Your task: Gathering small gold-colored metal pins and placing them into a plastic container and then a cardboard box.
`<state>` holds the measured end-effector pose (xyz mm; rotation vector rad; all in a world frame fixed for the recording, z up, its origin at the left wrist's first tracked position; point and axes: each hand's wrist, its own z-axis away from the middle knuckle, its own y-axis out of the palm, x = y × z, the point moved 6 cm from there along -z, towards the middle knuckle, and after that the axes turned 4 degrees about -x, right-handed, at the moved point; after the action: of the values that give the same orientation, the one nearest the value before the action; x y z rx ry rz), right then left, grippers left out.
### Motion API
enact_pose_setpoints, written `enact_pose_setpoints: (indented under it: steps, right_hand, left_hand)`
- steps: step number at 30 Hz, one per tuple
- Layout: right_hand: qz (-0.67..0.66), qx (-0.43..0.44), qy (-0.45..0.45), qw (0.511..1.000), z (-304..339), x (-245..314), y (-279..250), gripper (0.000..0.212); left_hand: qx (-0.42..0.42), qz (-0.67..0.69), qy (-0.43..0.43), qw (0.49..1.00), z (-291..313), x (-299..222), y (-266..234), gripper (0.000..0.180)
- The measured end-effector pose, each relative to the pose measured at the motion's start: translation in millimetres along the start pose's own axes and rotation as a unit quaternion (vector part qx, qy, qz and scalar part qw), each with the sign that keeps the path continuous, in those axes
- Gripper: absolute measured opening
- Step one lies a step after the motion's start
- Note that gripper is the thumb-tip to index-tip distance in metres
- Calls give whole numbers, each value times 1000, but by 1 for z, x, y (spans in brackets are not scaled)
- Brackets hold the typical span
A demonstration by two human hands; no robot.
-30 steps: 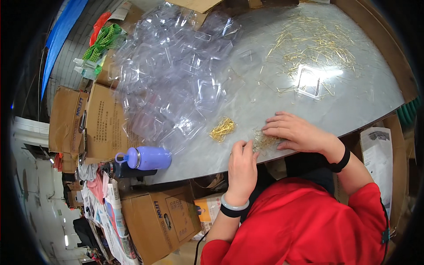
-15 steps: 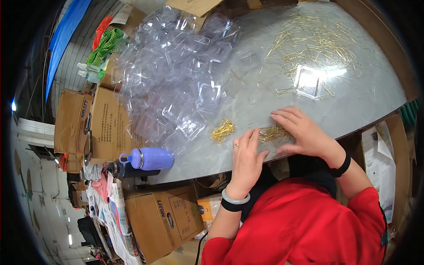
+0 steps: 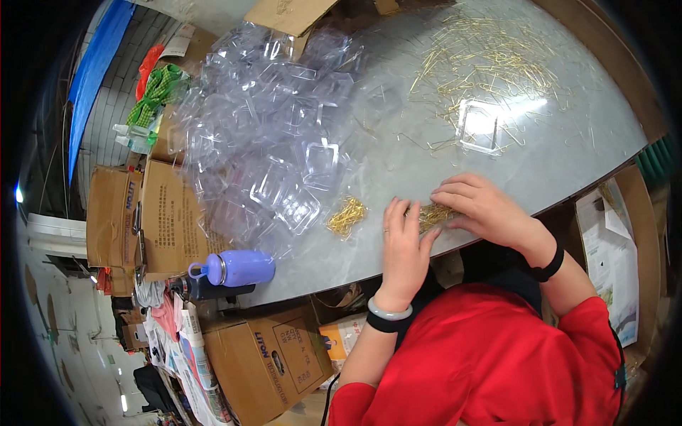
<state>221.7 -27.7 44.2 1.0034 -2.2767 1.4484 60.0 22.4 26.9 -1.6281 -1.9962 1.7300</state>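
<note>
Head view: L hand (image 3: 406, 259) has shifted right since the earlier frame, closer to R hand (image 3: 497, 216). Bundle of gold wire hooks (image 3: 431, 216) lies btwn them, nr front edge of tabletop (image 3: 398, 170). L fingers (image 3: 393, 215) extended at its left end, R fingers (image 3: 455, 197) bent over its right; can't tell if either grips. Small hook pile (image 3: 346, 216) just left of L hand; loose hooks (image 3: 490, 64) farther back; clear plastic shells (image 3: 273, 142) heaped left, w/ purple bottle (image 3: 245, 268) nr front edge.
</note>
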Motion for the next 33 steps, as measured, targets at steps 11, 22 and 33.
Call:
enact_pose_setpoints:
  steps: [11, 22, 33]
  right_hand:
    - [-2, -66, 93, 993, 22, 14, -4, 55]
    - [56, -83, 159, 982, 36, 5, -18, 61]
    - [-103, -37, 93, 990, 5, 21, 16, 67]
  left_hand:
    - [17, -83, 64, 994, -9, -24, 17, 46]
    - [-20, -15, 28, 999, -1, -16, 15, 37]
    - [-10, 26, 38, 999, 2, -6, 16, 59]
